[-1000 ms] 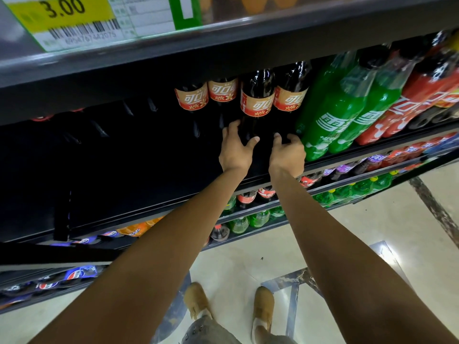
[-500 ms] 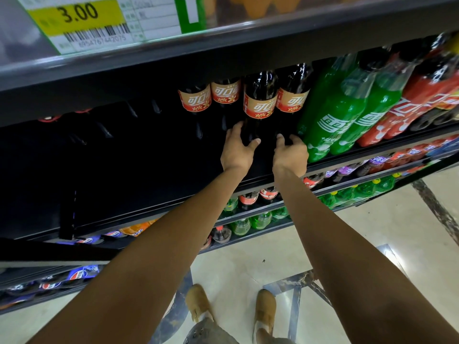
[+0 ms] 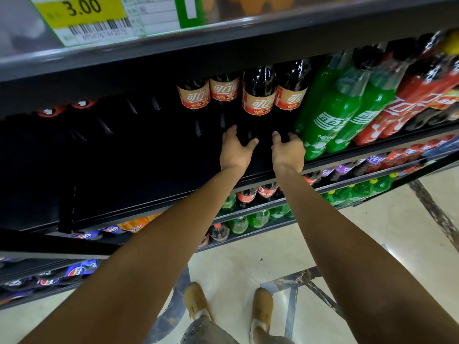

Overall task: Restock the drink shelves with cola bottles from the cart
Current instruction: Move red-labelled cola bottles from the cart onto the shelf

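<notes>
Cola bottle [image 3: 259, 95] stands on the shelf [image 3: 149, 175], base gripped by left hand [image 3: 236, 155]. Right hand [image 3: 288, 155] grips the neighbouring bottle [image 3: 291, 95].

Dark metal shelves [image 3: 248, 45] over glossy cream floor [image 3: 372, 232].

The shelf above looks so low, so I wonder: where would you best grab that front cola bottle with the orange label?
Probably low on the body, below the label, reaching in from the aisle. The cola bottle stands upright with its cap hidden behind the upper shelf, so the neck is hard to reach. The left hand grips it there.
</notes>
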A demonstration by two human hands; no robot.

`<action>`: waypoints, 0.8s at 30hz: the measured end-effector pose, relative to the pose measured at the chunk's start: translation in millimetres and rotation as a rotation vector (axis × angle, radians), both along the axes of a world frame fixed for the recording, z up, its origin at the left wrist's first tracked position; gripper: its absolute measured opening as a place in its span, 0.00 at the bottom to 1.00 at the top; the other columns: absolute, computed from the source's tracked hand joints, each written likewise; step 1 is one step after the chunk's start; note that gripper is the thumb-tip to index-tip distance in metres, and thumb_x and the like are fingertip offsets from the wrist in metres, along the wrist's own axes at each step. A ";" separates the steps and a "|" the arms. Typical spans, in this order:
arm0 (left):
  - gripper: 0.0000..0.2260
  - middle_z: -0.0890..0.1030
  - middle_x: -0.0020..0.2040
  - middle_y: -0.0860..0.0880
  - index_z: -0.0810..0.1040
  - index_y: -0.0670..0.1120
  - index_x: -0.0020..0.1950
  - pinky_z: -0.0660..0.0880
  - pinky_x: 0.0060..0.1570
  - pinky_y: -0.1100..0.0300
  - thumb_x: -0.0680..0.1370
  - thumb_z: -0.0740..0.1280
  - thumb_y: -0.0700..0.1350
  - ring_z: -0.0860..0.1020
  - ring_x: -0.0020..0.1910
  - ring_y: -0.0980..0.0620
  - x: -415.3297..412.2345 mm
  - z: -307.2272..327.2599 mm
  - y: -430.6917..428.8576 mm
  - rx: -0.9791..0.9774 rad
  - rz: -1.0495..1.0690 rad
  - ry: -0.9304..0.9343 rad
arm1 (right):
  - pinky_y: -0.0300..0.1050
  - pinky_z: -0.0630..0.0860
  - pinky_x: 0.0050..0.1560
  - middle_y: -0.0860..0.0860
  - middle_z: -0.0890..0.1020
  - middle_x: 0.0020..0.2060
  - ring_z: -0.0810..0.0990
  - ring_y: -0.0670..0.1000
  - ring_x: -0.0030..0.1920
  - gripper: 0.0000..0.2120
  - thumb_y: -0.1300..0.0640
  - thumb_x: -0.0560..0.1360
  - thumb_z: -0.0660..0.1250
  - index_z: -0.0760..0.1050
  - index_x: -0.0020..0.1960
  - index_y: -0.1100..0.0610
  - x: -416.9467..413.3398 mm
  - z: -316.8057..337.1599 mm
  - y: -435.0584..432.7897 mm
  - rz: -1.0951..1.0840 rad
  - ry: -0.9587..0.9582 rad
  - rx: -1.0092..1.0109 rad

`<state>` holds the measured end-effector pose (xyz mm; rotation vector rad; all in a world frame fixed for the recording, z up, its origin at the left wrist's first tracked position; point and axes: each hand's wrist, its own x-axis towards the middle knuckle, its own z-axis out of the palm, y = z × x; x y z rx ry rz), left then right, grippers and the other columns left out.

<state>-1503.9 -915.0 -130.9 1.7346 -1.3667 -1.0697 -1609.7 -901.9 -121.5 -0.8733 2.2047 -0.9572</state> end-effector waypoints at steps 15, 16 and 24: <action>0.21 0.72 0.65 0.44 0.67 0.44 0.70 0.68 0.59 0.49 0.81 0.60 0.53 0.71 0.64 0.43 49.4 12.6 78.4 -0.136 -0.241 -0.994 | 0.51 0.72 0.52 0.55 0.81 0.50 0.78 0.59 0.53 0.15 0.49 0.79 0.61 0.78 0.57 0.58 11.6 1.0 60.4 0.722 0.669 -0.096; 0.21 0.72 0.65 0.44 0.66 0.44 0.70 0.68 0.59 0.50 0.81 0.59 0.53 0.70 0.64 0.43 55.5 12.8 86.2 -0.136 -0.242 -1.047 | 0.51 0.71 0.52 0.56 0.81 0.51 0.78 0.59 0.54 0.16 0.49 0.79 0.61 0.78 0.57 0.58 15.4 1.3 64.9 0.804 0.762 -0.104; 0.19 0.73 0.63 0.45 0.68 0.44 0.67 0.67 0.61 0.50 0.80 0.59 0.52 0.71 0.63 0.44 140.6 12.5 168.8 -0.016 -0.141 -1.119 | 0.51 0.69 0.53 0.55 0.80 0.52 0.76 0.58 0.54 0.17 0.48 0.78 0.58 0.77 0.59 0.57 86.8 4.9 98.5 1.256 0.991 -0.170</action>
